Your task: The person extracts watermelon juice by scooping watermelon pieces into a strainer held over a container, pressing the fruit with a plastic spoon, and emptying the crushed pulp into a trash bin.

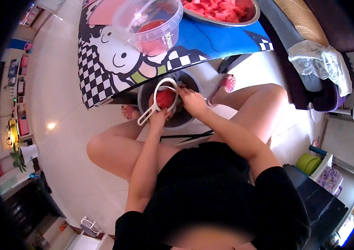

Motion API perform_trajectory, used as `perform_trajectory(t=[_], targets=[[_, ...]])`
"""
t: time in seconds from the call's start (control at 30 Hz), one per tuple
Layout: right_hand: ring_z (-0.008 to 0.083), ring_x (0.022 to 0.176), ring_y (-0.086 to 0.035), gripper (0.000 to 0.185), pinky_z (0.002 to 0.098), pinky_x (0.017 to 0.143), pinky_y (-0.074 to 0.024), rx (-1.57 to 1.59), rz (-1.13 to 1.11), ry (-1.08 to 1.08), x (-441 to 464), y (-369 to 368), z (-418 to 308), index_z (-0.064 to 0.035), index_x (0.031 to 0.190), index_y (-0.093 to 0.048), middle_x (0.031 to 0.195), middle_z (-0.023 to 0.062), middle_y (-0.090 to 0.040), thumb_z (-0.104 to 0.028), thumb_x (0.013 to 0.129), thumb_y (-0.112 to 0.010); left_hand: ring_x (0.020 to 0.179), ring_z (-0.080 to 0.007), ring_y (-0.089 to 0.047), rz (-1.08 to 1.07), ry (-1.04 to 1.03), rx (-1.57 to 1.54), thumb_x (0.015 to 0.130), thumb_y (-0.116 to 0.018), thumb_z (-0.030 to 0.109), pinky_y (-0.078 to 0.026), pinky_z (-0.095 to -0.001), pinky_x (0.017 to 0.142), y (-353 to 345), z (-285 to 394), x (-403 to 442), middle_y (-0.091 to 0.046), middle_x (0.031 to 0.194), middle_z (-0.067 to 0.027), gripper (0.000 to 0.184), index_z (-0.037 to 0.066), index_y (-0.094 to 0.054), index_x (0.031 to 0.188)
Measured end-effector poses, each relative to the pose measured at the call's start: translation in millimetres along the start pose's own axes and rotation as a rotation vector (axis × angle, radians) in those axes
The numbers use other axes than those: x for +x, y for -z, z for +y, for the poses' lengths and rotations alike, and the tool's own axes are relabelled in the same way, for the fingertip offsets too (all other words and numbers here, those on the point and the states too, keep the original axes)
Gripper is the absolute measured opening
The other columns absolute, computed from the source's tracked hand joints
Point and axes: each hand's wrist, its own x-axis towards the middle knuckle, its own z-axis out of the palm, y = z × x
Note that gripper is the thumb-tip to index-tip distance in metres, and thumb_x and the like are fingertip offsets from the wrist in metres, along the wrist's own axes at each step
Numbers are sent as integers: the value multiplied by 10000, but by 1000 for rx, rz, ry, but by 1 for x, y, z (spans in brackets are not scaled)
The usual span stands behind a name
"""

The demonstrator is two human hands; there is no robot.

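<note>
A seated person in black clothing (210, 187) works with both hands on a white oval-ringed tool (155, 106), held above an open bin (190, 79) between the knees, just beside the table (227, 38). The tool has a smooth, pale rim and a long slotted handle that slants down toward the left knee. A red, moist-looking mass (165, 99) with an uneven surface shows through the ring. The left hand (159, 119) grips the tool from below, beside the handle. The right hand (191, 101) has its fingers bunched at the ring's right edge; whether they pinch the rim or the thin pale strip (168, 88) crossing its upper part cannot be told.

Also unclear is whether the red mass sits in the ring or behind it. The hands and tool cover part of the bin, and its dim contents are hard to make out. On the table, a clear plastic tub (173, 35) containing something red and a metal bowl (244, 21) of red chunks (218, 9) are both cut off by the upper edge.
</note>
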Motion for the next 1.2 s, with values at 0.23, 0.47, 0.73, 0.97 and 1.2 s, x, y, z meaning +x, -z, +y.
perform_trajectory(t=[0.23,0.47,0.73,0.97,1.2], targets=[[385,748,-666,301,493,632,-542,227,-97,-151,5,-9,7,-40,1119,-597,913,205,-676,-109,833,-534,1008,-268,-638,-33,46,-50,853,-579,-68,-588,-351,832,7,-1,16,-576,1221,-129,667,139,-336,1439],[384,762,-669,349,511,656,-534,272,-188,-84,14,28,6,-111,1163,-614,896,202,-682,-135,820,-554,1073,-206,-596,-146,-16,-4,821,-580,-101,-552,-315,857,14,11,14,-557,1252,-97,711,144,-365,1453],[349,879,-667,396,483,714,-546,104,-368,57,22,72,-8,-119,1258,-566,1043,182,-655,-148,871,-484,1090,-210,-583,-172,0,73,822,-525,-67,-538,-306,864,13,30,9,-526,1290,-99,702,171,-357,1461],[300,998,-651,404,429,744,-559,-91,-206,266,18,61,-6,-95,1264,-569,1136,140,-636,-151,876,-472,1024,-225,-618,-74,-93,159,886,-514,65,-564,-338,872,24,15,21,-558,1206,-164,590,105,-351,1451],[258,974,-637,411,362,736,-556,-149,-143,198,2,93,-12,-73,1241,-588,1113,109,-635,-145,844,-510,995,-224,-616,-34,-195,283,876,-494,18,-575,-329,839,28,23,14,-553,1211,-150,666,150,-293,1497]])
